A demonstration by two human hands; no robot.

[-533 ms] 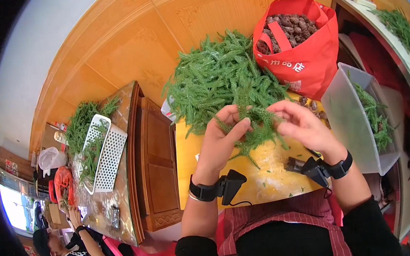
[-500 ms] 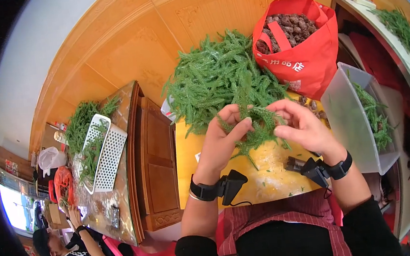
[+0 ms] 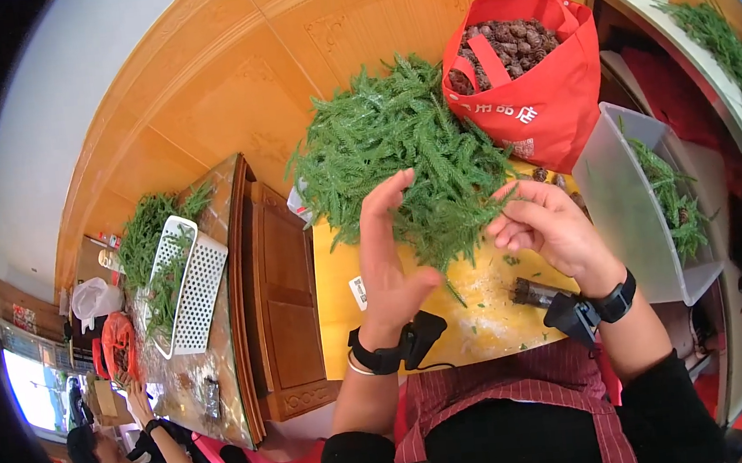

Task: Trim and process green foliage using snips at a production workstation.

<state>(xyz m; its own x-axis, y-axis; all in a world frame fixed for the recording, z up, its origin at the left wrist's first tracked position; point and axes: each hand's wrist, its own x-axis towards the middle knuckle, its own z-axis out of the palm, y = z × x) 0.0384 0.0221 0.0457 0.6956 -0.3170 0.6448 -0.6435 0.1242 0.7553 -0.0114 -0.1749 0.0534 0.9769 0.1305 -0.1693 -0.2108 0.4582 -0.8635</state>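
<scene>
My left hand [image 3: 384, 261] is open, thumb and fingers spread apart, holding nothing. It stands over the yellow table [image 3: 344, 322], just in front of a large heap of green needle sprigs [image 3: 398, 141]. My right hand [image 3: 552, 229] is closed in a pinch on a green sprig [image 3: 505, 197] at the heap's right front. How far that sprig reaches is hard to separate from the greenery behind. A dark bundle [image 3: 535, 294] lies by my right wrist, partly hidden by the black device strapped there. Small green bits are scattered in front of the heap.
Behind stands a red bag [image 3: 546, 115] full of pine cones, with a few loose cones [image 3: 541, 174] below it. At right is a translucent bin [image 3: 627, 235] with sprigs inside. Leftward, a white perforated basket [image 3: 196, 300] rests on another table, where a person [image 3: 157, 462] sits working.
My left hand has let go of the sprigs, opened and moved slightly left. My right hand keeps its pinch and has tilted inward. The view has shifted a little.
</scene>
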